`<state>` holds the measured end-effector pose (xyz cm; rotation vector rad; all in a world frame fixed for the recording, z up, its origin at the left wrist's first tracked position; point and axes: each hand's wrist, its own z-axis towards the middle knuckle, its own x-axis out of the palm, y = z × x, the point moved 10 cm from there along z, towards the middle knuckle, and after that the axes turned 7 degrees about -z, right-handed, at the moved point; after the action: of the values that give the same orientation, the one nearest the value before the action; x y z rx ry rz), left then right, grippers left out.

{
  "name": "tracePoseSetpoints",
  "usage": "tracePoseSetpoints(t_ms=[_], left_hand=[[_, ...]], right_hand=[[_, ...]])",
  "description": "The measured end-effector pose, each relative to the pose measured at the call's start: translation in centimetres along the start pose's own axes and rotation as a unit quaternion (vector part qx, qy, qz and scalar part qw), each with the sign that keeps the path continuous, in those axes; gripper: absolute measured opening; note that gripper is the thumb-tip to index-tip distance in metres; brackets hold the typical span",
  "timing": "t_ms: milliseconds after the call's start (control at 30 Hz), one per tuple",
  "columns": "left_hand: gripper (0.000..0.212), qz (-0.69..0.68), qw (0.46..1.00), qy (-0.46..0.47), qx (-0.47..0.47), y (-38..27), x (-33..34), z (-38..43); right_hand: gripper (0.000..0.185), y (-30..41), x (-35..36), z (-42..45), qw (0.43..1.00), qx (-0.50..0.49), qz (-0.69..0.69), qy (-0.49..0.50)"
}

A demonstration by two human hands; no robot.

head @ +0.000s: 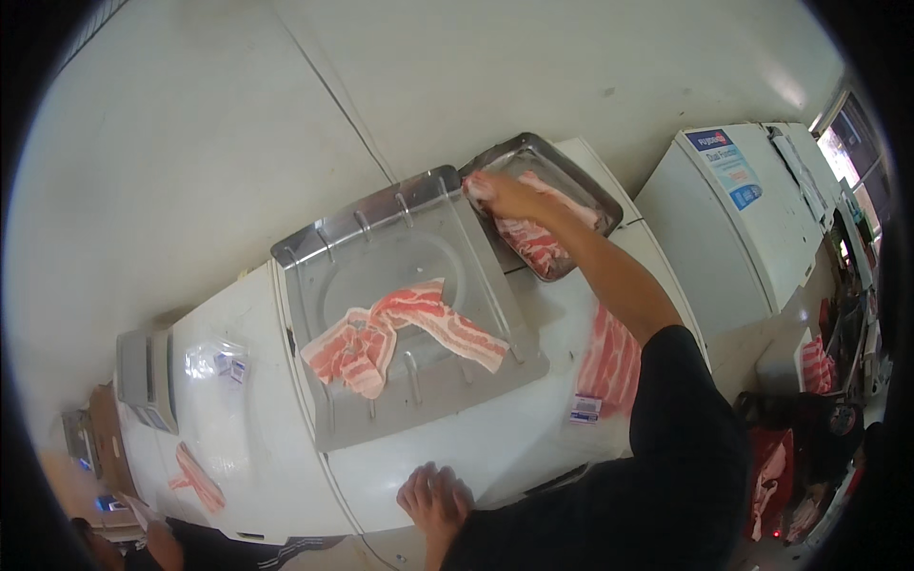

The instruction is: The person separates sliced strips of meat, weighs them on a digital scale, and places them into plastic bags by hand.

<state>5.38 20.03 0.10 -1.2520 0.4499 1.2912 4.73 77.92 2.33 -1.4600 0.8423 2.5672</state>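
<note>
My right hand [510, 196] reaches over the left side of a dark metal tray [610, 207]. Its blurred fingers are closed around a pinkish-white piece of meat [477, 188]. More raw sliced pork belly [532, 239] lies in that tray, partly behind my forearm. Left of it, several loose pork belly strips [428, 321] are spread in a folded heap on the large ribbed metal scale platter [457, 400]. My left hand [435, 496] rests on the front edge of the white freezer top [385, 464], fingers slightly bent, holding nothing.
Packed pork belly slices [607, 357] with a label lie beside my right arm. At left are a digital scale [146, 378], a labelled clear plastic bag [228, 367] and a small meat strip [196, 478]. Another person's arm [164, 546] shows bottom left. A white refrigerator [721, 221] stands right.
</note>
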Motion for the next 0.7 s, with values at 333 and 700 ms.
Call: tracePoseSetpoints(t_ms=[333, 700], left_hand=[[0.036, -0.025, 0.999, -0.015, -0.03, 1.0, -0.4, -1.0], [0.035, -0.036, 0.998, -0.049, -0.014, 0.6, -1.3, -1.1]], right_hand=[[0.057, 24.4, -7.3, 0.0, 0.985, 0.003, 0.083, 0.154], [0.055, 31.2, 0.2, -1.3, 0.957, -0.122, -0.033, 0.263]])
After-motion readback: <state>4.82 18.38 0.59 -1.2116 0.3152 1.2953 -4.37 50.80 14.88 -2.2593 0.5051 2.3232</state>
